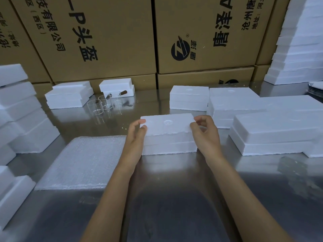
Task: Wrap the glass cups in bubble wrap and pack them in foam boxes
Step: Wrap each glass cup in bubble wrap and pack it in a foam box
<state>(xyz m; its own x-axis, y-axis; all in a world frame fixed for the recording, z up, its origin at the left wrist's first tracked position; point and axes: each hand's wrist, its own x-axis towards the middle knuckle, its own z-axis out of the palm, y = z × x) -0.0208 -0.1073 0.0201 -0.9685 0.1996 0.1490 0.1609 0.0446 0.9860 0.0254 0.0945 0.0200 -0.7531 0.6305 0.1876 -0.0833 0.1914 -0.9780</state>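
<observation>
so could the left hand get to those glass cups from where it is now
Probably yes: the left hand only pinches the foam box lid, and bare table lies between it and the glass cups.

Three glass cups [103, 105], one bubble wrap stack [83, 159], two hands on one foam box [168, 135], many more boxes around.

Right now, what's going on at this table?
A person is packing glassware. Both hands, the left hand and the right hand, pinch the ends of the lid of a white rectangular foam box on the shiny metal table. A stack of clear bubble wrap sheets lies to its left. Three clear glass cups stand unwrapped farther back, amid other white foam boxes.
</observation>
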